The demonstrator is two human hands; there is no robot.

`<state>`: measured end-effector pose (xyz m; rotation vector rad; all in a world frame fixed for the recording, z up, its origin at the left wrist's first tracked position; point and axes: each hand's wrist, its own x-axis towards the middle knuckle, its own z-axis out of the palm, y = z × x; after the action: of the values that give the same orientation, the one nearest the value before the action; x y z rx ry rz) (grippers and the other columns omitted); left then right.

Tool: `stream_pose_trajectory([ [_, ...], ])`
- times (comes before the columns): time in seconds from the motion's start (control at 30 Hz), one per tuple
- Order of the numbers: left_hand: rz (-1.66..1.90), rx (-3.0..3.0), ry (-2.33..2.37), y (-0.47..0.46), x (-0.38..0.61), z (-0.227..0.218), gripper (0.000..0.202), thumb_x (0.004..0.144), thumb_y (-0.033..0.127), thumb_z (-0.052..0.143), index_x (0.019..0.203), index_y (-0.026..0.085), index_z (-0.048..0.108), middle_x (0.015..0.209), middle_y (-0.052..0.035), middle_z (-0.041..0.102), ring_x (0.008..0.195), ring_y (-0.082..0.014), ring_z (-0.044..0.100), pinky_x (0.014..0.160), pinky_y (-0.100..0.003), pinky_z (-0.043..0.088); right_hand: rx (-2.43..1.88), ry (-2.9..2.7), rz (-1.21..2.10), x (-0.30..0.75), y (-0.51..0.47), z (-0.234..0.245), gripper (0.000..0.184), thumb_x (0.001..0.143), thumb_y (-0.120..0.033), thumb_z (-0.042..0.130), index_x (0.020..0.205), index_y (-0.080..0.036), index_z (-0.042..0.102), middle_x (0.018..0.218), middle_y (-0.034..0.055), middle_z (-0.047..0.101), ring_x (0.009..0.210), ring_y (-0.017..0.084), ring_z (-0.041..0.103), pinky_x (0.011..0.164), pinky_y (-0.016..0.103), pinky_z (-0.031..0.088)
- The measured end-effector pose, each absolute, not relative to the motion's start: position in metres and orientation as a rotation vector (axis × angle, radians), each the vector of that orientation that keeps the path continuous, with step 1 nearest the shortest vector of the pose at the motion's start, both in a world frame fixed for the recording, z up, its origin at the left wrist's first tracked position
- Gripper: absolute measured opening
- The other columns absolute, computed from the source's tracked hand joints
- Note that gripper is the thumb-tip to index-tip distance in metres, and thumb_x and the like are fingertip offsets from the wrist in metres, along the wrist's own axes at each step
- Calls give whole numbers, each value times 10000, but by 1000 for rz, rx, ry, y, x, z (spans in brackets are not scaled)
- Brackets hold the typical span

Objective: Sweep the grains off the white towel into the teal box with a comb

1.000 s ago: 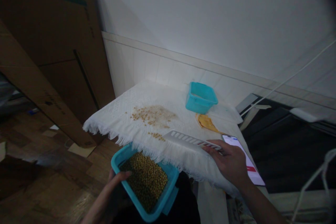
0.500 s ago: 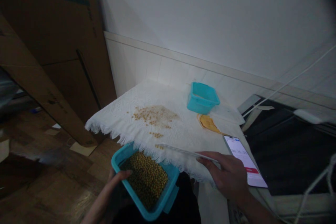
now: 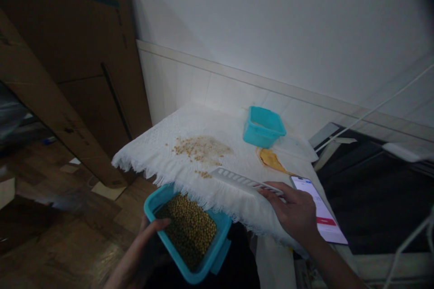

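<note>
My left hand (image 3: pixel 149 239) grips a turquoise plastic tub (image 3: pixel 200 275) at its left rim, thumb over the edge. Many small yellow beans (image 3: pixel 195 221), like soybeans, lie inside; the left part is in shadow. The tub sits under the fringed edge of a white cloth (image 3: pixel 152 144). In my right hand (image 3: pixel 291 207) is a flat grey slotted strip (image 3: pixel 233 180), pinched at one end, its far end on the cloth beside a small cluster of beans (image 3: pixel 203 174). Behind that cluster spreads a pile of beans and finer pale grains (image 3: pixel 201 148).
A second turquoise tub (image 3: pixel 263 126) stands at the back of the table. Beside it lie an orange-yellow flat item (image 3: pixel 271 160) and a lit phone (image 3: pixel 322 212). White wall behind, large cardboard boxes (image 3: pixel 77 45) on the left, a dark panel (image 3: pixel 369 194) and white cables on the right.
The slotted strip has lifted from the cloth's front edge and moved back and slightly right, its flat face turned into view. The few beans by its tip at the edge are gone.
</note>
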<state>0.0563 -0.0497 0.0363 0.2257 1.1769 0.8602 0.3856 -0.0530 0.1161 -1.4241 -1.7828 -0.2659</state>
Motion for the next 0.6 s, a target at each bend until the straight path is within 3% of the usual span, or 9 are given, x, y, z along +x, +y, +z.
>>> stream_pose_trajectory([
  [0.17,886,210,1181,-55,63,45,789,684,370,908,1396,386,569,1283,-41,778,1246,-410,708,943,-491,623,-1376,-1822,-262,382,-52,119,469,1056,-541,572,799,-236,818,722,18,829,520,173,766,498,215,578],
  [0.47,902,184,1149,-52,59,45,833,707,376,896,1458,360,536,1312,-85,770,1279,-419,691,998,-534,591,-1271,-1930,-248,369,-55,127,409,1076,-444,576,817,-225,804,709,6,824,495,150,753,517,190,584],
  [0.6,868,201,1202,-50,59,48,779,738,362,875,1443,352,545,1360,-92,743,1297,-394,683,989,-498,601,-1280,-1936,-198,362,-60,128,395,1075,-429,575,830,-242,822,720,0,828,499,147,752,515,191,580],
])
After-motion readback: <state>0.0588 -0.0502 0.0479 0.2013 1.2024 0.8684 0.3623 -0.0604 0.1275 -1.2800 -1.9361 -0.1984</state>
